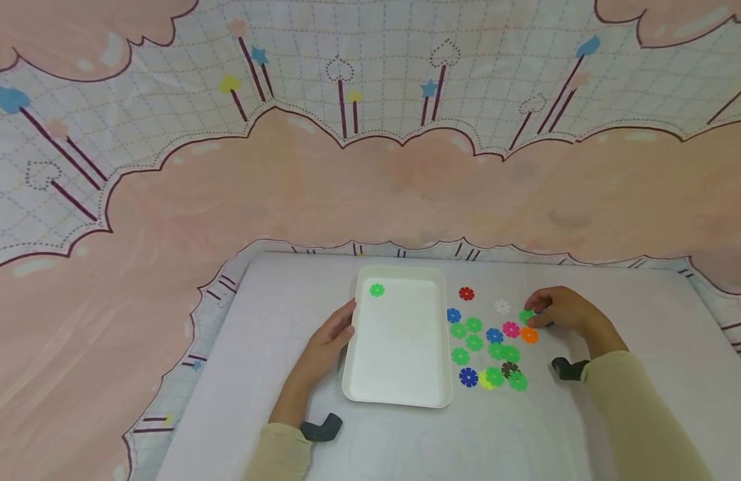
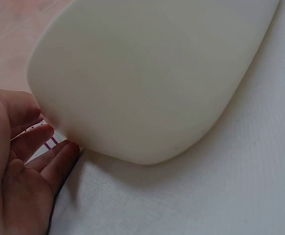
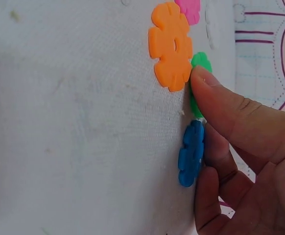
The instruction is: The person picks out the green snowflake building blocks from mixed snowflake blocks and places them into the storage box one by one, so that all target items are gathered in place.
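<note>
My left hand (image 1: 327, 344) is at the left side of a white tray (image 1: 353, 374), thumb and fingertips against its outer edge. The left wrist view shows relaxed fingers (image 2: 59, 164) touching the tray wall (image 2: 147, 147). Inside the tray, near its far left corner, lies one green flower-shaped disc (image 1: 377, 290). Right of the tray, my right hand (image 1: 564, 314) pinches another green flower-shaped disc (image 3: 201, 61) between thumb and fingers, low over the table. Beside those fingers is a blue disc (image 3: 191, 154), and an orange disc (image 3: 171, 46) lies just in front of the thumb.
Between tray and right hand several flower-shaped discs are scattered flat, among them a red one (image 1: 466, 294), a pink one (image 1: 511, 330), a dark blue one (image 1: 469, 377) and a brown one (image 1: 510, 369). A patterned cloth (image 1: 406, 187) hangs behind the white table (image 1: 286, 294).
</note>
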`<state>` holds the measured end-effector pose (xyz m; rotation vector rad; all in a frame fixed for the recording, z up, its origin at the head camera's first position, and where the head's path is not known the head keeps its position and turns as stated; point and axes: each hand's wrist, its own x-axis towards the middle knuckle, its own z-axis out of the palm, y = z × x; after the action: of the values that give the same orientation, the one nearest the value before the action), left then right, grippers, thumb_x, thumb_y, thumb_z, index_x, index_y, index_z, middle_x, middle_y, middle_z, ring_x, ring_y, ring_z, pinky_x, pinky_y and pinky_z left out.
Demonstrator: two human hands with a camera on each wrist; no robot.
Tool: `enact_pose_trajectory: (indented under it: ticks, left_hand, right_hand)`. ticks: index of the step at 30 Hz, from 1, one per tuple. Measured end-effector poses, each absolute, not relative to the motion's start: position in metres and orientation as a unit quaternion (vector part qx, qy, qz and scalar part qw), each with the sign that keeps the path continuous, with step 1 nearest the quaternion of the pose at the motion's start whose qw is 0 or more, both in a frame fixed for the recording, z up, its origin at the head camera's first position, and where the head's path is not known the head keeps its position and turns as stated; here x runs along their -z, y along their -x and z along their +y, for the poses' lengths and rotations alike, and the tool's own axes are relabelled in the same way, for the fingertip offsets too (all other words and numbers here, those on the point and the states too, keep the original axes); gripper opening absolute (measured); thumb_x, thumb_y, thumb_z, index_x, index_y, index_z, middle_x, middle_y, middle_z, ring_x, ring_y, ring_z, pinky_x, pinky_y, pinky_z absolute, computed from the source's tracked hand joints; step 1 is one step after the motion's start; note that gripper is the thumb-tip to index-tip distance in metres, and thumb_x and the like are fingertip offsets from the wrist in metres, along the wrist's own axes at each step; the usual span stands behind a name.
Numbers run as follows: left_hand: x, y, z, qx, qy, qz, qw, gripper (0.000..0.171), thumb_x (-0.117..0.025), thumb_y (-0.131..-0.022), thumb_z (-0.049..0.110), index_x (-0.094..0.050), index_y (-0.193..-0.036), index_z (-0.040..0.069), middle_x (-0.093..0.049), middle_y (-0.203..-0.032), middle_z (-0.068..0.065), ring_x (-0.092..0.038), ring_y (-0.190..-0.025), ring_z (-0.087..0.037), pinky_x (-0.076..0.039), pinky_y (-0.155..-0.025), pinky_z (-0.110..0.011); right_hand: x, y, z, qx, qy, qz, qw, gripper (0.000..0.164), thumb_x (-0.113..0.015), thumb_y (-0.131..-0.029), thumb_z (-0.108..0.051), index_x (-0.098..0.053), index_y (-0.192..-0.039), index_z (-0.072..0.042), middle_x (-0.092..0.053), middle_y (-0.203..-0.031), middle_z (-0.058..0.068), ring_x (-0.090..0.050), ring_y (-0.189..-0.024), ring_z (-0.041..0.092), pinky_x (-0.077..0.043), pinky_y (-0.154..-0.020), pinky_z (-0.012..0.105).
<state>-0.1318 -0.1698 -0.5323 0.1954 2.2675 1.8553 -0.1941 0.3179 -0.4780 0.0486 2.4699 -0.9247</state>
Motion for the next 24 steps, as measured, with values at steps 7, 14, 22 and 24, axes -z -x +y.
enact_pose_trajectory:
  ticks: [7, 14, 22, 24]
  left_hand:
    - [0.5312, 0.1315, -0.1710, -0.629, -0.067, 0.767, 0.104, 0.053, -0.056, -0.106, 0.017, -0.042, -0.157, 0.024, -0.039, -0.163, 0.003, -0.039, -0.151, -0.024, -0.035, -0.122, -0.050]
    - [0.5306, 0.1315, -0.1708, -0.627, -0.066, 0.769, 0.104, 0.053, -0.056, -0.106, 0.017, -0.042, -0.157, 0.024, -0.039, -0.163, 0.006, -0.040, -0.150, -0.023, -0.035, -0.122, -0.049]
    - [0.5324, 0.1318, -0.1710, -0.628, -0.069, 0.769, 0.101, 0.053, -0.056, -0.106, 0.018, -0.042, -0.157, 0.024, -0.039, -0.163, 0.004, -0.040, -0.151, -0.025, -0.035, -0.122, -0.050]
    - [0.5333, 0.1319, -0.1709, -0.630, -0.070, 0.767, 0.101, 0.053, -0.056, -0.106, 0.018, -0.042, -0.157, 0.023, -0.039, -0.163, 0.003, -0.040, -0.151, -0.025, -0.035, -0.122, -0.050]
  right_hand:
    - [0.4782, 0.1965, 0.3152, 0.339, -0.031, 0.906, 0.252, 0.039, -0.085, -0.083, -0.020, -0.068, -0.113, -0.002, -0.060, -0.101, 0.010, -0.051, -0.100, 0.029, -0.046, -0.087, 0.038]
    - [0.4818, 0.1974, 0.3188, 0.342, -0.046, 0.904, 0.250, 0.041, -0.085, -0.084, -0.023, -0.066, -0.114, -0.003, -0.059, -0.100, 0.009, -0.051, -0.101, 0.029, -0.047, -0.085, 0.035]
    - [0.4808, 0.1957, 0.3206, 0.352, -0.040, 0.902, 0.247, 0.035, -0.081, -0.088, -0.023, -0.065, -0.112, -0.004, -0.061, -0.097, 0.008, -0.052, -0.099, 0.027, -0.047, -0.085, 0.033]
    - [0.4800, 0.1947, 0.3209, 0.355, -0.037, 0.901, 0.246, 0.035, -0.081, -0.088, -0.023, -0.065, -0.112, -0.003, -0.061, -0.096, 0.008, -0.053, -0.098, 0.028, -0.047, -0.085, 0.034]
